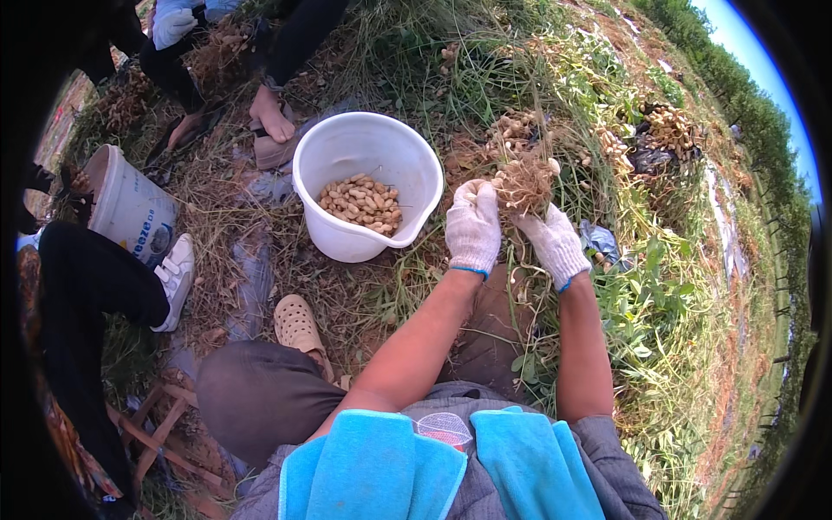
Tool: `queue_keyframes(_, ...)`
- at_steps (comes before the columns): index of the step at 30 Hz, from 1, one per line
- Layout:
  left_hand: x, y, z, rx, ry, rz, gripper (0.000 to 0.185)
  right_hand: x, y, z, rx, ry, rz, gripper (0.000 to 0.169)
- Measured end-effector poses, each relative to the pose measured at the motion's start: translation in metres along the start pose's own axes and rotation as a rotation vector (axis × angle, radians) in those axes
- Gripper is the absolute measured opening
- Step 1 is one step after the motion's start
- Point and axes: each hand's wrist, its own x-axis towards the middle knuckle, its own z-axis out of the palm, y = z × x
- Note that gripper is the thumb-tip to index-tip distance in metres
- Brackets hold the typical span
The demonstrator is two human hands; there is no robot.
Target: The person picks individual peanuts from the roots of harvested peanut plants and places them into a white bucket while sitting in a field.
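Observation:
My left hand (pixel 476 224), in a white knitted glove with a blue cuff edge, has its fingers closed at the left side of a peanut plant's root clump (pixel 525 183). From below and right, my right hand (pixel 552 242), gloved the same way, grips the base of that clump. A few pale pods hang among the brown roots. Left of my hands stands a white plastic bucket (pixel 325 224) with a pouring lip, its bottom covered by loose unshelled peanuts (pixel 364 203). More peanut pods (pixel 517 127) lie on the ground just beyond the clump.
Pulled peanut plants (pixel 656 279) spread along the right, with a heap of pods (pixel 669 130) farther back. A second white bucket (pixel 133 195) leans at the left. Other people's legs and feet (pixel 270 114) are at the left and upper left. A wooden frame (pixel 159 432) lies lower left.

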Motion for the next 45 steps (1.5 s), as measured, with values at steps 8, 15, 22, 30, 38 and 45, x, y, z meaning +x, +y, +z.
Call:
queue_keyframes(8, 0.015, 0.019, -0.009, 0.253, 0.202, 0.359, 0.034, -0.013, -0.023, -0.011, -0.208, 0.127, 0.019, 0.048)
queue_keyframes(15, 0.095, 0.044, -0.093, -0.403, 0.451, -0.350, 0.056, -0.026, -0.044, -0.042, 0.356, 0.194, 0.157, 0.035)
queue_keyframes(22, 0.050, 0.022, -0.053, -0.382, 0.041, -0.278, 0.039, -0.005, -0.023, -0.045, 0.228, 0.121, 0.162, 0.041)
queue_keyframes(30, -0.020, 0.037, 0.005, 0.063, -0.337, 0.279, 0.047, -0.022, -0.046, -0.029, 0.325, 0.141, 0.172, 0.039)
queue_keyframes(38, -0.025, 0.022, 0.012, -0.016, -0.137, 0.247, 0.036, -0.026, -0.039, -0.027, 0.265, 0.090, 0.209, 0.040)
queue_keyframes(45, -0.035, 0.029, 0.018, -0.092, -0.049, 0.433, 0.022, -0.015, -0.009, -0.021, 0.315, 0.013, 0.068, 0.040)
